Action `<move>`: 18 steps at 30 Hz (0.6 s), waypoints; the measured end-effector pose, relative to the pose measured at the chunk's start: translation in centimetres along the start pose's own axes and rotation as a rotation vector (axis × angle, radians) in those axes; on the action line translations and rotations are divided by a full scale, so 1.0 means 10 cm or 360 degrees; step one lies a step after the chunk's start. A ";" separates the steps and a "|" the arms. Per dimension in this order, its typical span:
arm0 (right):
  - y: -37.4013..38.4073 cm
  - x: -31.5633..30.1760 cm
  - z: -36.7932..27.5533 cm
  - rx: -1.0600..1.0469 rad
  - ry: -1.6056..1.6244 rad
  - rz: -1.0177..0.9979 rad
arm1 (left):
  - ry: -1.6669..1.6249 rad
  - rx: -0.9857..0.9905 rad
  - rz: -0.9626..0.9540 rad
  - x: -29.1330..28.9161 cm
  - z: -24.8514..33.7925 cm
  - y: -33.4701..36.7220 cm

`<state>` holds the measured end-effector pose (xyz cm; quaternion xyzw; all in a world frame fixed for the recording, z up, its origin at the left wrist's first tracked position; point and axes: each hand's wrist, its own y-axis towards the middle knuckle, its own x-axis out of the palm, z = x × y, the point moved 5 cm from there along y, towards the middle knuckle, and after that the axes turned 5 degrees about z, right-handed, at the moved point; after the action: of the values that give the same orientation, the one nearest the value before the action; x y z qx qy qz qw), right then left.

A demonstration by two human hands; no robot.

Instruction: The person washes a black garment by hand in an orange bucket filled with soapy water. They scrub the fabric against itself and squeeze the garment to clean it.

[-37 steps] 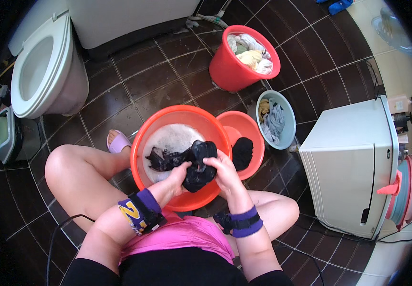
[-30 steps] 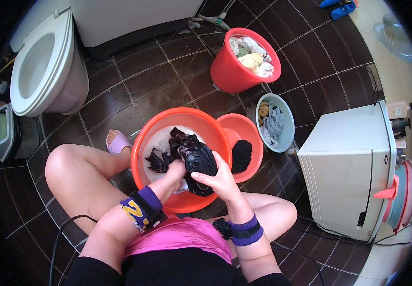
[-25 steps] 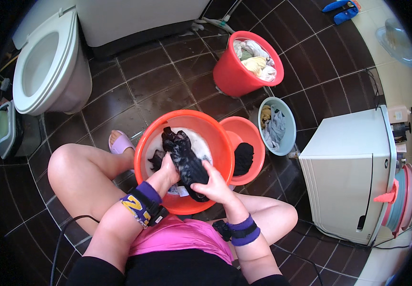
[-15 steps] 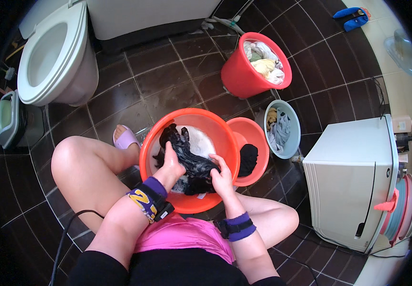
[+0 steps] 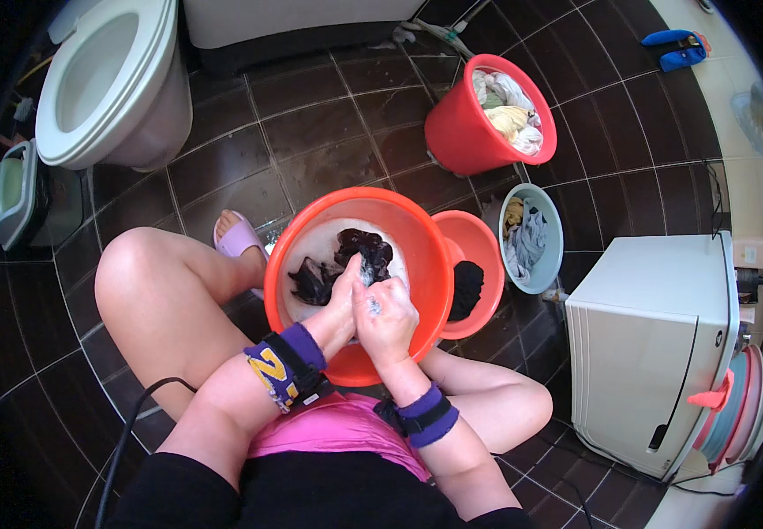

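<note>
A wet black garment (image 5: 368, 245) lies bunched in the large orange basin (image 5: 432, 247), over whitish suds (image 5: 309, 244). My left hand (image 5: 344, 295) and my right hand (image 5: 388, 319) are pressed together over the near side of the basin. The right hand is closed in a fist with a patch of foam on its back, and the left is closed against it. Part of the garment runs into the hands; the stretch inside them is hidden. A loose dark fold (image 5: 314, 282) of cloth hangs to the left, down at the suds.
Right of the basin stands a smaller orange basin (image 5: 480, 236) with black cloth (image 5: 465, 291). Beyond are a pale blue basin (image 5: 549, 264) of clothes and a red bucket (image 5: 454, 132) of light laundry. A white cabinet (image 5: 633, 326) stands right; a toilet (image 5: 157, 106) far left.
My hands have come together from holding the garment spread between them. The garment is now bunched, and my right hand has shifted left and closed. The view has shifted slightly.
</note>
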<state>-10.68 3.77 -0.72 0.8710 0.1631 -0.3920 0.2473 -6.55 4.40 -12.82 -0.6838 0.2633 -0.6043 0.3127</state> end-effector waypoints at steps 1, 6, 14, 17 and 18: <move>0.01 0.01 0.05 -0.0042 0.0005 0.0042 | 0.0036 0.0021 -0.0135 -0.03 0.01 0.06; 0.12 0.11 0.41 0.0146 -0.0072 0.0038 | -0.0008 -0.0120 0.0043 -0.07 -0.11 0.09; 0.03 0.09 0.69 0.0531 0.0174 -0.0011 | 0.0041 -0.0201 -0.0023 0.04 -0.08 -0.03; -0.18 0.08 0.96 0.0626 0.0297 -0.0182 | 0.0056 -0.0207 0.0036 0.08 -0.02 -0.10; -0.24 0.08 1.04 0.0645 0.0460 -0.0252 | 0.0073 -0.0190 0.0091 0.08 0.00 -0.14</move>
<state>-17.58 0.06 -7.99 0.9342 0.1825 -0.3063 0.0106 -6.46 4.74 -11.30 -0.6794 0.3256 -0.5939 0.2824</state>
